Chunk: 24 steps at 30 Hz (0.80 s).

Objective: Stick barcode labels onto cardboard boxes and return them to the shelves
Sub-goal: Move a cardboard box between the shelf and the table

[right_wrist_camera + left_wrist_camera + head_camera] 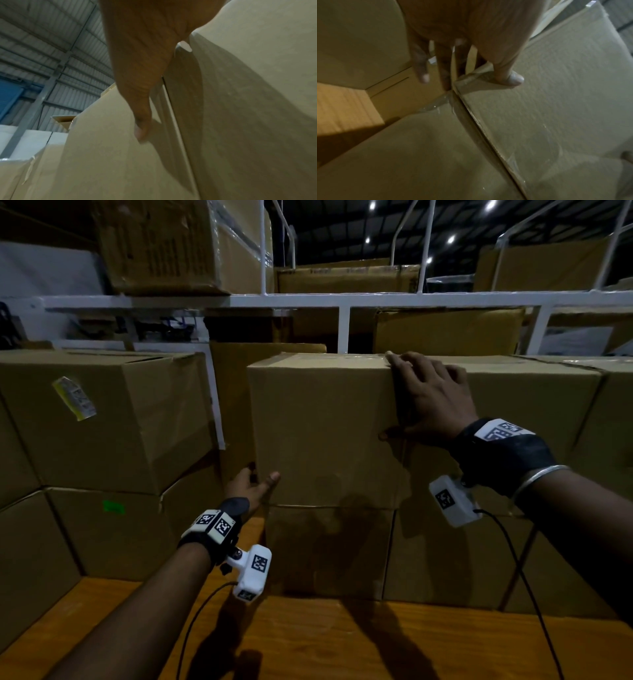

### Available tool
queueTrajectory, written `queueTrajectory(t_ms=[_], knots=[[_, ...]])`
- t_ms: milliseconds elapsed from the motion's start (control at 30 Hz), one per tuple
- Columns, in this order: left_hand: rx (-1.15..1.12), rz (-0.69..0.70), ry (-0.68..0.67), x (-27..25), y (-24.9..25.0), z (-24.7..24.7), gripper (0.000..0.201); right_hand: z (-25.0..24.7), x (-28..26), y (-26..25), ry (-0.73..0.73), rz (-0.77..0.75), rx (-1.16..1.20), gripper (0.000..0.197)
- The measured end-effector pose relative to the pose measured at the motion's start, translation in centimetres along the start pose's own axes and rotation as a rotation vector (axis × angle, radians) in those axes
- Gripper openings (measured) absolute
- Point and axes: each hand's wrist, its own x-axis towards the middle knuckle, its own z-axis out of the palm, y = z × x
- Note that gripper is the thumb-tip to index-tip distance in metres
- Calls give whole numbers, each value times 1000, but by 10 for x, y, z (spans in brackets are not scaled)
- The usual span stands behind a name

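Two bare forearms with wrist cameras reach over a wooden shelf board [342, 642] toward stacked cardboard boxes. Largest, the middle box [322, 433] sits on the upper row, its front unlabelled. Right hand [433, 398] lies flat over its top right corner, fingers straight. Left hand [253, 487] cups its lower left corner, fingers behind the edge, thumb in front. Sliding it squarely, both hands sharing the weight, seems wise. Smallest, a yellow-edged barcode label [74, 398] sticks crookedly on the left box [102, 419]; its print is unreadable.
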Motion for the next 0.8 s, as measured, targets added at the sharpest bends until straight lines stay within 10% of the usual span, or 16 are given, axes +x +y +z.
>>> queueTrajectory(t_ms=[567,800], knots=[[122,121,110,2,10,1,62,18,-6,3,62,-87,-2,140],[108,497,372,1,35,-1,80,41,-28,2,163,-286,-65,127]])
